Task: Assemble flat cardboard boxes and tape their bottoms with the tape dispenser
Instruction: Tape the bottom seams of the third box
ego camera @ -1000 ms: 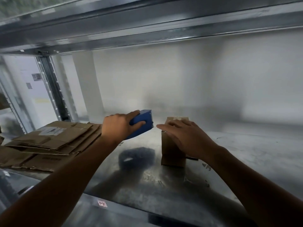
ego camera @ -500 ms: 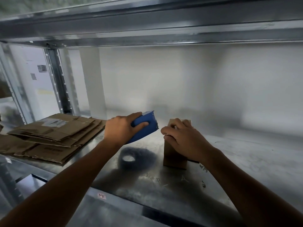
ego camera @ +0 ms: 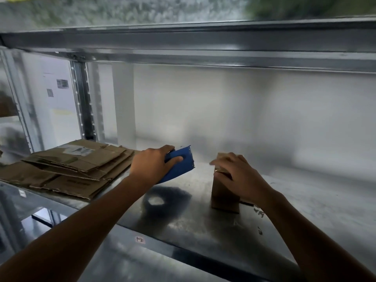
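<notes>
A small brown cardboard box stands upright on the metal shelf. My right hand rests over its top with fingers curled round the upper edge. My left hand grips the blue tape dispenser, held above the shelf a little left of the box, its toothed edge pointing toward the box. The dispenser and the box are apart. The tape roll itself is hidden behind my left hand.
A stack of flattened cardboard boxes lies at the left end of the shelf. Another metal shelf runs close overhead. A steel upright post stands at the back left. The shelf's front edge carries a small label.
The view has dropped slightly. My left hand has kept the dispenser near the box, and my right hand has stayed on the box top, its fingers shifting.
</notes>
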Tool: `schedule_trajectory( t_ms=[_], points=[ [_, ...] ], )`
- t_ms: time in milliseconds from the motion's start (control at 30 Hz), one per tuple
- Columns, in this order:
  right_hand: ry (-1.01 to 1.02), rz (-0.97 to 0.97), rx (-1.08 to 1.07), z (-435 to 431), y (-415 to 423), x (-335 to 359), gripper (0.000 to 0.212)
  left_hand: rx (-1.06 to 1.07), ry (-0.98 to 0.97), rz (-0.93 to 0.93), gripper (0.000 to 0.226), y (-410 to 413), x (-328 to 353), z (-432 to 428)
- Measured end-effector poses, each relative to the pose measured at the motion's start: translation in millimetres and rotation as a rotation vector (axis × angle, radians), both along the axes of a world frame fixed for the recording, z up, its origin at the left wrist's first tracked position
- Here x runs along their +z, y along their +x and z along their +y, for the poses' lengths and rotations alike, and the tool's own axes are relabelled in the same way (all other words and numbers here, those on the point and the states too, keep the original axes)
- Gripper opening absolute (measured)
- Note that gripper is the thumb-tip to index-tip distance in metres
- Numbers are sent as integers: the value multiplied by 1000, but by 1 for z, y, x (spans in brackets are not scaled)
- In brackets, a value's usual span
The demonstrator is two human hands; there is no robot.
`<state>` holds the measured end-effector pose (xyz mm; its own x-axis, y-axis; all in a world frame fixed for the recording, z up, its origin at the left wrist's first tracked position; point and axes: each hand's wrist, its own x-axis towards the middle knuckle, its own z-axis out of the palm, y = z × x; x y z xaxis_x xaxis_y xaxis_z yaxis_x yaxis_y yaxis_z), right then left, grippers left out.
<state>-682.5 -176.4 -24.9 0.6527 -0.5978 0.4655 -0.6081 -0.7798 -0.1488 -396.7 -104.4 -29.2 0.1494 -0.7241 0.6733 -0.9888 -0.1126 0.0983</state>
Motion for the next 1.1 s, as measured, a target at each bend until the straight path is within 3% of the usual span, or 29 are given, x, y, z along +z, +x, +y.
schedule_trajectory(
  t_ms=[67, 200, 500, 900, 1100],
  points=[
    [13, -30, -11, 1, 2, 3, 41, 2, 86, 36, 64, 9, 2, 4],
    [-9, -74, -11, 8, 15, 1, 43, -56, 180, 136, 59, 21, 6, 15],
    [-16, -184, 39, 23, 61, -2, 44, 54, 188, -101, 55, 41, 4, 25],
    [26, -339, 15, 31, 75, -21, 59, 159, 333, -104, 55, 40, 1, 12],
    [-27, -211, 38, 26, 66, -19, 56, 100, 344, -42, 50, 39, 2, 13]
  ],
)
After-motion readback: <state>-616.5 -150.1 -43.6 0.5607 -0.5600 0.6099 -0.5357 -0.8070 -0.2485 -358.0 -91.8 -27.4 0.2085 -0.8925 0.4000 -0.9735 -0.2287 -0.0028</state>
